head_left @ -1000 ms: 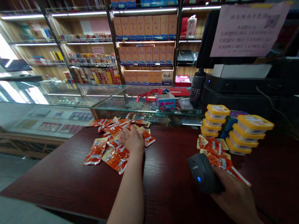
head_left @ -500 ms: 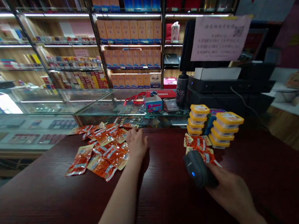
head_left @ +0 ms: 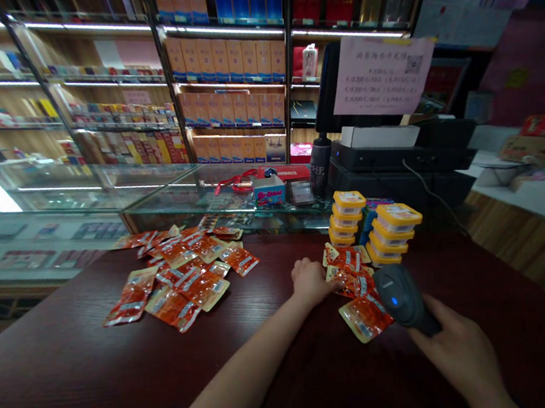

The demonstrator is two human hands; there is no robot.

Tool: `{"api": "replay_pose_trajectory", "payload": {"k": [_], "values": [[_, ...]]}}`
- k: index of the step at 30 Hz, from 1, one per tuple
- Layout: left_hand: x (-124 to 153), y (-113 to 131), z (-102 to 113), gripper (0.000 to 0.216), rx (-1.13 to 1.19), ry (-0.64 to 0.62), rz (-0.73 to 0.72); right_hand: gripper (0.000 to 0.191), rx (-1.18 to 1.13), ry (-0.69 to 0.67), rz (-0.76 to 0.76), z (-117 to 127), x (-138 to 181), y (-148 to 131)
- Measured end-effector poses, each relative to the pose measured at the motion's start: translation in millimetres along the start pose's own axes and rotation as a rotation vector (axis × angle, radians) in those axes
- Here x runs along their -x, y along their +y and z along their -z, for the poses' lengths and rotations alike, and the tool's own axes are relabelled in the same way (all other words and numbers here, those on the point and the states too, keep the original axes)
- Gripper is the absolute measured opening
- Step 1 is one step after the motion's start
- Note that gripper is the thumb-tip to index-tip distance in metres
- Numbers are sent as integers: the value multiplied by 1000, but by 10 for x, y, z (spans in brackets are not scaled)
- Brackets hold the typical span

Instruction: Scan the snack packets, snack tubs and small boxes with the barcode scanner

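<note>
My left hand rests low over the dark counter at the left edge of the right-hand group of orange snack packets. Its fingers are partly curled, the thumb stands apart against a packet's edge, and no packet shows in its grasp. In my right hand is a dark handheld barcode scanner with a blue light, above the right side of these packets. One packet lies nearest me, partly under the scanner. A larger heap of similar packets spreads on the left, with one packet at its right edge.
Yellow-lidded tubs stand in two stacks, a left stack and a right stack, behind the right packets. A glass display case borders the counter. A small blue box and a monitor with a paper sign stand behind.
My left hand has moved right, from the left heap to the right group, uncovering a packet at the heap's edge. The scanner has shifted right, exposing more of the near packet.
</note>
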State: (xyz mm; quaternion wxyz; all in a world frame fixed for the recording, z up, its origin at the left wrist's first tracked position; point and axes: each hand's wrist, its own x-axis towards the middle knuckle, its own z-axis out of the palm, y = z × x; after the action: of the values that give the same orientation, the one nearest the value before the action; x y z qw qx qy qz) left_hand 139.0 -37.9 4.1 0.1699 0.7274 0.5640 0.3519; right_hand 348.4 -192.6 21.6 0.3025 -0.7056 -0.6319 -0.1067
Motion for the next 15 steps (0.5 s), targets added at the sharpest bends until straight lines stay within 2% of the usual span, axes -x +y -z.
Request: {"api": "replay_pose_trajectory", "payload": {"k": [3, 5, 8, 10, 12, 15], "values": [[-33, 18, -44, 33, 48, -49, 72, 37, -11, 12, 6, -5, 3, 24], [-85, -25, 2, 33, 148, -139, 128, 37, -15, 12, 17, -16, 3, 31], [-141, -137, 178, 36, 503, -337, 249, 36, -21, 14, 20, -33, -3, 15], [-138, -227, 334, 39, 761, -413, 314, 36, -49, 16, 23, -43, -17, -22], [-110, -318, 478, 46, 938, -416, 351, 35, -95, 7, 16, -51, -42, -84], [-63, -434, 600, 49, 1091, -311, 336, 35, -171, -25, -12, -68, -107, -215]]}}
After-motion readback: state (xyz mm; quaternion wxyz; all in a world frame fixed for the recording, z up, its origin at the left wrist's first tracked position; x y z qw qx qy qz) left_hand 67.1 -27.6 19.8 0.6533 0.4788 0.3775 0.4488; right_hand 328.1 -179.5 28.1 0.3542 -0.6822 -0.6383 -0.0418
